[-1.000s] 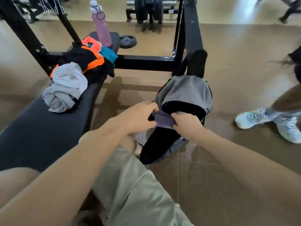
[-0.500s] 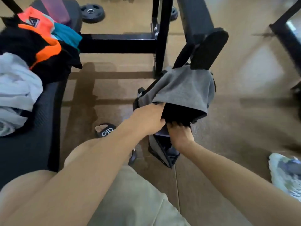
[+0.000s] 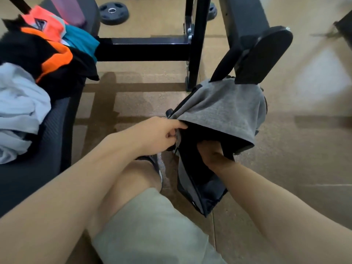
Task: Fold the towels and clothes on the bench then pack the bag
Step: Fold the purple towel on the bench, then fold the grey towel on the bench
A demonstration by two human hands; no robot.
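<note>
Gym flooring, tan and matted, fills the background, and I take the grey bag [image 3: 219, 115] standing on it as my landmark. Left of the bag runs the black bench [image 3: 28, 168], carrying a crumpled pale towel [image 3: 19, 111] and, farther along, a black-and-orange garment [image 3: 43, 54] with a teal piece [image 3: 80, 40] touching it; none of these looks folded. At the bag's near left edge my left hand [image 3: 158, 134] pinches the rim of the opening with curled fingers, holding the flap up. My right hand [image 3: 211, 155] reaches inside the mouth; its fingers are hidden by the lining, so I cannot tell whether they grip anything. I judge the bag soft and light, prone to collapsing shut unless the rim is held taut. The towel should handle limp and non-slippery, best taken by two corners of one edge. Behind the bag stands a black rack frame [image 3: 192, 44].
</note>
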